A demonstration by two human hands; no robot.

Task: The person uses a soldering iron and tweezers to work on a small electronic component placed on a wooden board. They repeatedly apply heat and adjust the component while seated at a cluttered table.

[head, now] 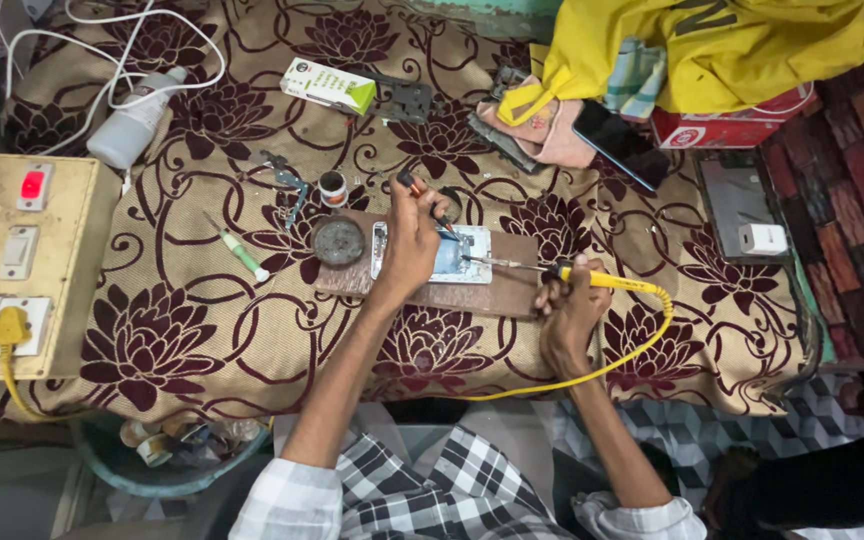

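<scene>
An opened phone [464, 258] lies on a brown board [497, 296] on a flowered cloth. My right hand [569, 300] grips a yellow-handled soldering iron [612, 282] whose metal tip reaches left onto the phone. Its yellow cord [624, 358] loops down past my wrist. My left hand [410, 240] rests over the phone's left part and holds a small red-and-black tool [414, 184] above it. A round dark tin [338, 240] sits on the board just left of that hand.
A switch box [22, 262] with a yellow plug stands at the left. On the cloth lie a green screwdriver [240, 253], tweezers [290, 185], a small jar [332, 187], a white bottle [132, 120], a green-white box [328, 86], another phone [620, 143] and a white charger [762, 238].
</scene>
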